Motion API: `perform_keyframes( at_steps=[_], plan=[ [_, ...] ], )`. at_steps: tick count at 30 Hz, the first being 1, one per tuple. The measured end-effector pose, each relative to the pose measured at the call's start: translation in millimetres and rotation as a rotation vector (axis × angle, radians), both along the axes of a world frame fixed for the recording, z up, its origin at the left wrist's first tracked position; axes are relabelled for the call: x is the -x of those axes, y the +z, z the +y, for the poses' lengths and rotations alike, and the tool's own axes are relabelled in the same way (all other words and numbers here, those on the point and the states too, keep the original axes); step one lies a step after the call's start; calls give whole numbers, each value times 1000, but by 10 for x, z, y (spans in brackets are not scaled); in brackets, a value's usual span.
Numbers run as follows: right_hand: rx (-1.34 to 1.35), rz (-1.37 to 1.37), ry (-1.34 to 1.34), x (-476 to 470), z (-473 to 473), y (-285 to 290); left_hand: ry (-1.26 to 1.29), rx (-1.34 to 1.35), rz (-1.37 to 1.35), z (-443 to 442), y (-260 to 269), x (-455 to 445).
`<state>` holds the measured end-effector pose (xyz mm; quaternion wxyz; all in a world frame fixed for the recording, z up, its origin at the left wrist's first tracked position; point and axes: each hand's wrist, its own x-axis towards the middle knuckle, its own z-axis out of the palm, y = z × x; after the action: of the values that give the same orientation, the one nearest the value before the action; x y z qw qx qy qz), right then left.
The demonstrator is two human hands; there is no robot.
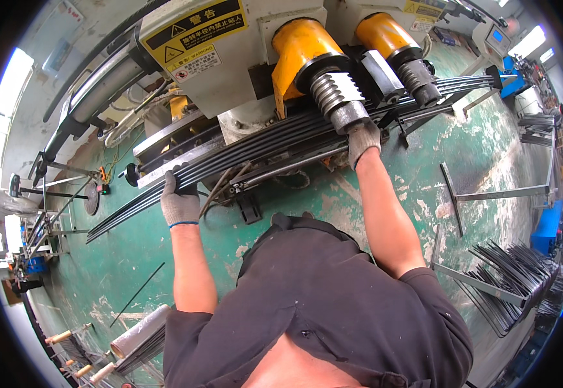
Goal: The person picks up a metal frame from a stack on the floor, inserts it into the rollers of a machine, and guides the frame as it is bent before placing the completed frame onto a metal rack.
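Observation:
Several long dark metal rods [223, 157] run side by side along the front of a bending machine [204, 72]. My left hand [180, 200], in a knitted work glove, holds them near their left end, with the thumb in front and the fingers partly hidden by the rods. My right hand [365, 140], gloved too, is at the lower end of a grooved steel die [338, 97] under an orange housing [303, 46]. Its fingers are hidden behind the die, so I cannot tell what they grip. A second grooved die [417, 82] stands farther right, where the rods pass beneath.
A steel bar [291, 162] runs along the machine's lower front. Bent rods [509, 276] hang on a rack at right. A loose rod [137, 294] and a roll of plastic film [141, 330] are at lower left. A control box with a screen [497, 38] stands at upper right.

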<state>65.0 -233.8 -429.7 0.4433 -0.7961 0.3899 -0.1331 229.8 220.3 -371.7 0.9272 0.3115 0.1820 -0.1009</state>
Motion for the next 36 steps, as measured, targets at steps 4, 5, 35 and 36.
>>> perform_keyframes(
  at_steps=[4,5,35,36],
  plan=[
    [-557,-501,-384,99,656,622,-75,-139,-131,-243,-31,163],
    [-626,-591,-435,173,671,551,-125,-280,-237,-302,-92,174],
    [-745,-224,-403,1503,506,-961,128,158,-32,515,243,58],
    [-711,-181,-479,1514,611,-939,199,175,-39,863,150,-40]
  ],
)
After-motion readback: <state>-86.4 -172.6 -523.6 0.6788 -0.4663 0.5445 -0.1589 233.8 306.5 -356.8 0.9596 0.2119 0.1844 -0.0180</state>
